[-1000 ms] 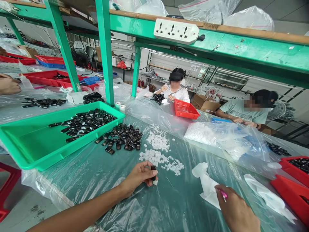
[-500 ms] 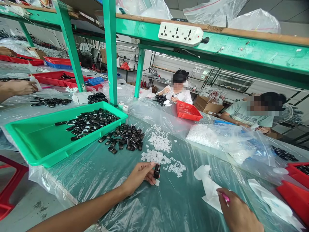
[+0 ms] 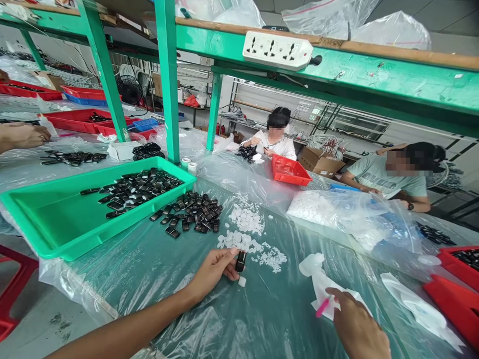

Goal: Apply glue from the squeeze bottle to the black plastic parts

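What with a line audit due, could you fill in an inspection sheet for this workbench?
Surface: green table under clear plastic sheeting.
Job's things: small black rectangular part; thin pink tool; small white piece beside it.
Clutter: green plastic tray of black parts; loose pile of black parts; scattered white pieces; clear bag of white pieces.
Hands: left hand pinches the part; right hand holds the tool over a white paper sheet.
Cables: white power strip on the green shelf beam.
Surroundings: seated person in white; seated person in pale green; another person's hand far left.
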Available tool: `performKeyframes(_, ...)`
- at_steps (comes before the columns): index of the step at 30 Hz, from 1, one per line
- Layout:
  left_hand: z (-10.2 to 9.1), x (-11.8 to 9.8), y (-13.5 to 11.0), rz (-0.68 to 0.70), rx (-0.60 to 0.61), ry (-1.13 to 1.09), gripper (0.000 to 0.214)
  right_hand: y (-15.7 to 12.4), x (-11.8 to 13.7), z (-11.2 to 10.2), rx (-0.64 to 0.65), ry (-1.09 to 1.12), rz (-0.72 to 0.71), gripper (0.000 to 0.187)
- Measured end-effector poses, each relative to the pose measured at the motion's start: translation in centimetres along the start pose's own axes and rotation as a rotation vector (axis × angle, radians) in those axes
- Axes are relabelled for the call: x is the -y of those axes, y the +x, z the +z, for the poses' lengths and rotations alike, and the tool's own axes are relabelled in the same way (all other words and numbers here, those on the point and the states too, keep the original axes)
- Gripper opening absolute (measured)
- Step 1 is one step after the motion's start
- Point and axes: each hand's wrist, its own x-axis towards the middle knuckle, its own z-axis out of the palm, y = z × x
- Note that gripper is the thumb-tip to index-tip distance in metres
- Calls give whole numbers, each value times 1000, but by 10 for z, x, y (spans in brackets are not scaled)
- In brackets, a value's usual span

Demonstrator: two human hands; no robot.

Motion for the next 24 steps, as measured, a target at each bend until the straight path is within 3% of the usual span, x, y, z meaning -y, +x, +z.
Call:
performKeyframes(3, 0, -3, -1, 5, -11, 13, 46, -2, 13, 1, -50, 67, 14, 32)
performKeyframes(5, 1, -5, -1, 7, -15, 12, 46, -6, 31, 2, -116, 196, -49, 25)
performKeyframes(9, 2, -9, -1, 25, -16, 14, 44, -18, 80, 10, -168, 548, -490, 24)
performKeyframes(11, 3, -10, -2, 46, -3, 16, 44, -24, 100, 13, -135, 637, -595, 22)
performKeyframes(16, 2, -8, -2, 8, 8, 48, 43, -32, 125, 7, -91, 760, -558, 16)
performKeyframes(24, -7, -2, 2, -40, 52, 95, 38, -27, 148, 8, -165, 561, -517, 4)
